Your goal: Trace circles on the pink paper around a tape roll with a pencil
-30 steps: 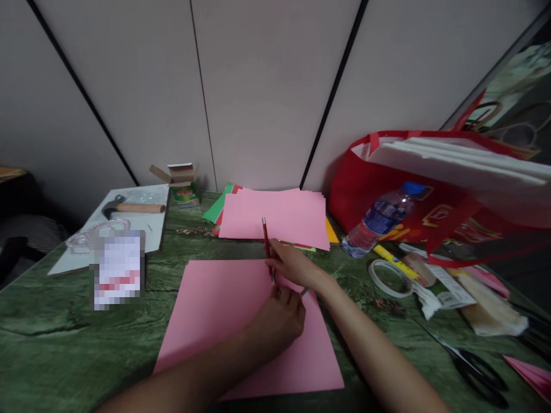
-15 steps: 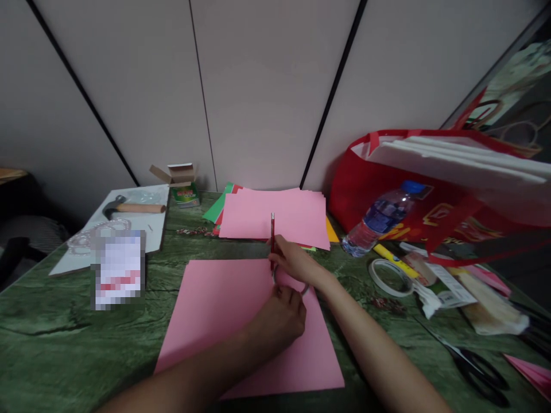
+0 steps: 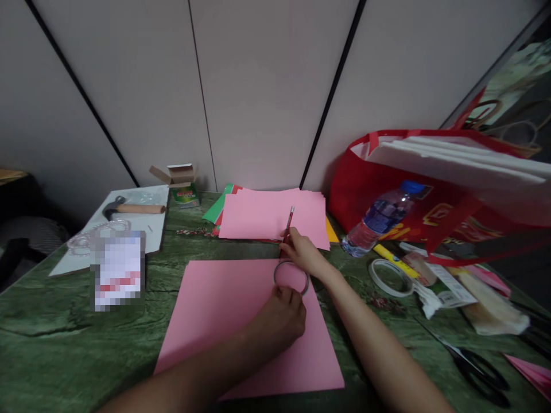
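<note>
Most of what I've got in front of me is a green table [image 3: 51,338], cracked wood-grain look all over. Next biggest is the red bag [image 3: 346,186] at the back right, white slabs poking out the top. Then my pink sheet [image 3: 215,321], flat on the table right under my arms. A white board [image 3: 151,238] lies off to the left, and a stack of pink paper [image 3: 271,209] sits near the wall. Going smaller: a water bottle [image 3: 379,221] tilted against the bag, a hammer [image 3: 140,209] on the board, black-handled scissors [image 3: 477,367] over on the right.

Now my hands. Left hand [image 3: 282,312] has its fingers bunched and clamped on the near edge of a thin ring [image 3: 275,274], which lies on the sheet toward the far right corner. Right hand [image 3: 303,252] is just past the ring, fingers closed around a red pencil [image 3: 288,226], eraser end up. Can't tell if the tip touches the paper.
</note>
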`<state>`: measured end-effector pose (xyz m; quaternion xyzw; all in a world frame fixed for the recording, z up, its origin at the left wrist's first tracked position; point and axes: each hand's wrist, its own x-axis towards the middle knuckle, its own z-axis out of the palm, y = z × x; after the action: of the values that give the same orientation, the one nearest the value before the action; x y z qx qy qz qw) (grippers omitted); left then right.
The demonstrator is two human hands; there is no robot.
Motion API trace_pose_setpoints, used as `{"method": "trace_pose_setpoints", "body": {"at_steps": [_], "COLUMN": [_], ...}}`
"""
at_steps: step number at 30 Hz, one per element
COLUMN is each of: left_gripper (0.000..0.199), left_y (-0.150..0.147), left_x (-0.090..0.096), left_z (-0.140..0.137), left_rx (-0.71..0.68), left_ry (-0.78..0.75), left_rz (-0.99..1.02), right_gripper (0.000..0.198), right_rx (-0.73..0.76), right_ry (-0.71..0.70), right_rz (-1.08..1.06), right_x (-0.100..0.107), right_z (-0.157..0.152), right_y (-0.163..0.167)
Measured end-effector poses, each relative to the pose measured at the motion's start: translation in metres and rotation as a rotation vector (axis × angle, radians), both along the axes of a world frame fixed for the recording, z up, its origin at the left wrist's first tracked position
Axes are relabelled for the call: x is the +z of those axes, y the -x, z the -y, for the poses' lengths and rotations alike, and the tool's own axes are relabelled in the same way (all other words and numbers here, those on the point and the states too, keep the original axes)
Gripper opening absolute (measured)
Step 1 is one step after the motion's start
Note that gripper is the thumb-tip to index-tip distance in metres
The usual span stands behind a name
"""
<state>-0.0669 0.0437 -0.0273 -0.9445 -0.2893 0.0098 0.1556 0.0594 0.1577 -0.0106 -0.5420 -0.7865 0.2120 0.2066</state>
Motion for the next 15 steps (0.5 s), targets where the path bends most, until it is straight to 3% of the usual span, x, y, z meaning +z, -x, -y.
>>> {"method": "trace_pose_setpoints", "body": {"at_steps": [10, 15], "left_gripper": [0.027, 0.020], "left_y": [0.0014, 0.0000], "left_x": [0.0073, 0.0095], "left_z": [-0.0027, -0.0044], "left_rx": [0.029, 0.144], "left_ry": [0.060, 0.112], "left_rz": [0.036, 0.116], "right_gripper": [0.018, 0.017], "right_rx": [-0.074, -0.093], "right_ry": [-0.016, -0.011], "right_rz": [0.113, 0.143], "right_x": [0.0052, 0.0077], "right_z": [-0.0025, -0.0013], "right_y": [-0.0098, -0.0095]}}
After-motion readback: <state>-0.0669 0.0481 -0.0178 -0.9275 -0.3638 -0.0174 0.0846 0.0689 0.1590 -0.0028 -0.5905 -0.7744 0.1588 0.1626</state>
